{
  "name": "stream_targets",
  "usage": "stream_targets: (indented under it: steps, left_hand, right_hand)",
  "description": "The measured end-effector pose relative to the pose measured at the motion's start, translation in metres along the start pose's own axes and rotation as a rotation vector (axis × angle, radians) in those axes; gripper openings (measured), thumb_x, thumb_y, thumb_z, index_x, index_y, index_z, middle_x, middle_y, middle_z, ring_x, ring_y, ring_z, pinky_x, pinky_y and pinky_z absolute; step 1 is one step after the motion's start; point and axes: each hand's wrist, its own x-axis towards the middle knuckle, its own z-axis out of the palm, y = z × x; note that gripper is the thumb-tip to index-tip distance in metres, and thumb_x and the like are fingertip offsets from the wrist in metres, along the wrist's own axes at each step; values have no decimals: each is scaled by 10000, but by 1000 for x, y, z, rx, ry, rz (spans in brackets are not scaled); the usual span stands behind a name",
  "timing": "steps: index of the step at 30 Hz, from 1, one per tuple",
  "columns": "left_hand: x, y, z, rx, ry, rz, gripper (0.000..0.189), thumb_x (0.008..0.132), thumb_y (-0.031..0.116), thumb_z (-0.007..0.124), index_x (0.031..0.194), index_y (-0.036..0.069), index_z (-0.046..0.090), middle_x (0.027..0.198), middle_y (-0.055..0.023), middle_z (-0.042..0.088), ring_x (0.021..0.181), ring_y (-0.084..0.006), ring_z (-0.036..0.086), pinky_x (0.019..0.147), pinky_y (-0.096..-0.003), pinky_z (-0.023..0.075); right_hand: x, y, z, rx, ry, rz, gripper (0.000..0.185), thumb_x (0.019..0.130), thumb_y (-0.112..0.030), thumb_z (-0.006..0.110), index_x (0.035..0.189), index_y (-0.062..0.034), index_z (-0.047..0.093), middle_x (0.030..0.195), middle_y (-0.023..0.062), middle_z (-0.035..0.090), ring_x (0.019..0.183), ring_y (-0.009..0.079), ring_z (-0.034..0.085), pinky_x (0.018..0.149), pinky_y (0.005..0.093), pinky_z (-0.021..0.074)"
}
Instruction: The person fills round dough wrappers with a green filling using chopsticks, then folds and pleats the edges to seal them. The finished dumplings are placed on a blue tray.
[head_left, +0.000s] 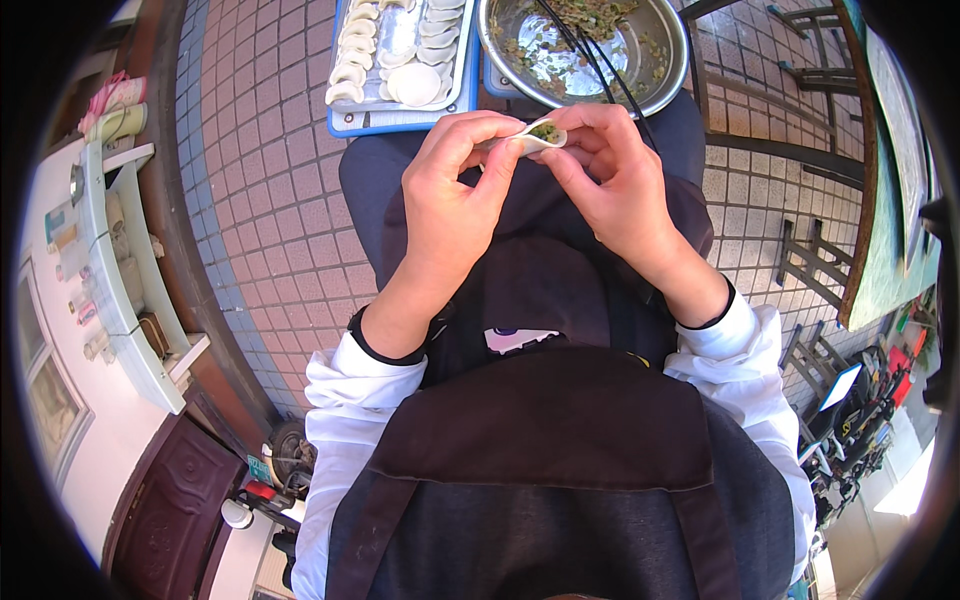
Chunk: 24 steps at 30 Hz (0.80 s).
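Between both hands, above my lap, is a partly folded dumpling wrapper (534, 142) with green-flecked filling (547, 133) showing at its right end. My left hand (466, 169) pinches its left side between thumb and fingers. At the right side, my right hand (611, 161) grips the edge the same way. Beyond my left hand lies a metal tray (396, 37) bearing rows of folded dumplings (355, 45) and a few round flat wrappers (415, 84). Past my right hand, a steel bowl (491, 56) holds chopped filling (589, 16) and dark chopsticks (600, 64).
The tray rests on a blue-edged stand (345, 124) over tiled floor (277, 195). To the right is a green-topped table (885, 247) with dark stools (817, 255) below it. A white shelf (135, 285) with items runs along the left wall. Motorbikes (855, 435) stand at lower right.
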Motion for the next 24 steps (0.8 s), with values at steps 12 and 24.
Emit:
stream_targets:
  steps: [12,24]
  left_hand:
    - [1,-6,3,16,6,67,155,764,-13,678,913,24,655,895,-78,622,747,-142,600,597,-239,491]
    - [3,-3,3,39,16,32,128,784,-2,667,909,15,646,893,-78,622,723,-125,604,579,-224,491]
  right_hand:
    - [1,-2,-1,-95,-6,-83,245,808,7,613,1029,1,506,982,102,616,918,192,644,790,298,540]
    - [2,3,1,-129,16,-121,210,810,14,608,1006,-8,537,956,90,609,884,181,647,753,288,548]
